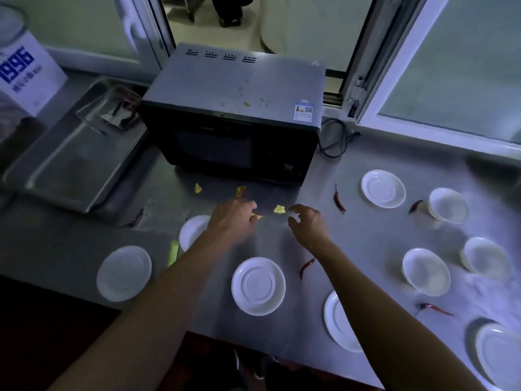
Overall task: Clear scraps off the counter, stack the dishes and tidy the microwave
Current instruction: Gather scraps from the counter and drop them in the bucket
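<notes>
Both arms reach over the steel counter (380,221) in front of the shut black microwave (231,136). My left hand (234,218) has its fingers curled around a small yellow scrap (258,216). My right hand (306,222) hovers with curved fingers just right of another yellow scrap (279,209), holding nothing. Two more yellow scraps (198,188) (241,190) lie nearer the microwave. Small green bits (247,104) sit on the microwave's top. Red chillies (339,201) (306,266) (435,308) lie scattered about. White plates (258,286) (124,273) (383,188) and bowls (426,270) (448,205) are spread around.
A steel tray (70,162) stands left of the microwave, and a white box printed 1996 (25,74) sits behind it. A black power cord (334,139) loops right of the microwave. An open window (439,80) is behind. A green scrap (173,251) lies by the left plate.
</notes>
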A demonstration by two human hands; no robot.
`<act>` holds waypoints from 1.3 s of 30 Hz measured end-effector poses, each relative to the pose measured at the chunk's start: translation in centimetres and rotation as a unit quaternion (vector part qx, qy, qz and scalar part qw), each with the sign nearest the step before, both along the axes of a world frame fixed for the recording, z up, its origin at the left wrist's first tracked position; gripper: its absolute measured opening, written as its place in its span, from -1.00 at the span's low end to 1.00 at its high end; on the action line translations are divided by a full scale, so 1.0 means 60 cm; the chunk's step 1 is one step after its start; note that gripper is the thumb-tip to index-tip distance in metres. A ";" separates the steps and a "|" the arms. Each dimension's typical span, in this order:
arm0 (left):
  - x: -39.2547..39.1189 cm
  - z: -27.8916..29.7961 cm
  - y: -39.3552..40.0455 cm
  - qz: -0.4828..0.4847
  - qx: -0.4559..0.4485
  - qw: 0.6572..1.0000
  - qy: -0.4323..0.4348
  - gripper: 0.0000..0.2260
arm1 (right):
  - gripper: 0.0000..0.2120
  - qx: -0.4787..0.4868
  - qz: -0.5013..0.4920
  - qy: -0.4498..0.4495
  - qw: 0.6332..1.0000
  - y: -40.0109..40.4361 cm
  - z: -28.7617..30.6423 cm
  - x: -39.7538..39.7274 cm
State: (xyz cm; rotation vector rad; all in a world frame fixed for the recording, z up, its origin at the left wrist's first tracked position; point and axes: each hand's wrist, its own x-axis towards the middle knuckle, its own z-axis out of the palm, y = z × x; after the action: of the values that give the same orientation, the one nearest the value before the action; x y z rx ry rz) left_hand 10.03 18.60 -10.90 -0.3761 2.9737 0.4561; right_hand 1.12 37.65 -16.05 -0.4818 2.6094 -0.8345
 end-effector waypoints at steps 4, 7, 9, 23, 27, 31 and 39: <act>-0.014 -0.031 -0.025 -0.003 -0.006 1.000 -0.016 -0.79 | -0.72 0.015 0.009 0.002 1.000 -0.020 -0.027 -0.023; -0.039 -0.048 -0.052 -0.004 -0.004 1.000 -0.018 -0.77 | -0.72 0.027 0.007 0.006 1.000 -0.034 -0.043 -0.040; -0.058 -0.058 -0.065 -0.008 -0.001 1.000 -0.024 -0.75 | -0.71 0.035 0.006 0.007 0.999 -0.042 -0.052 -0.049; -0.094 -0.168 -0.043 -0.080 -0.012 0.996 -0.048 -0.77 | -0.70 0.090 0.036 0.056 0.994 -0.086 -0.118 -0.077; -0.101 -0.178 -0.043 -0.087 -0.020 0.995 -0.050 -0.78 | -0.72 0.098 0.037 0.062 0.992 -0.085 -0.123 -0.074; -0.101 -0.179 -0.046 -0.086 -0.013 0.995 -0.051 -0.80 | -0.75 0.105 0.029 0.058 0.992 -0.085 -0.122 -0.069; -0.090 -0.166 -0.047 -0.086 0.001 0.995 -0.039 -0.91 | -0.86 0.093 0.008 0.067 0.993 -0.091 -0.111 -0.060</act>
State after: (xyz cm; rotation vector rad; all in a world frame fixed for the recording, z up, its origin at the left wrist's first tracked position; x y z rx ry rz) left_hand 4.64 15.75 -20.85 -0.1313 2.8962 0.4147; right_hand -2.50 32.20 -22.74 -0.5208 2.7673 -0.5648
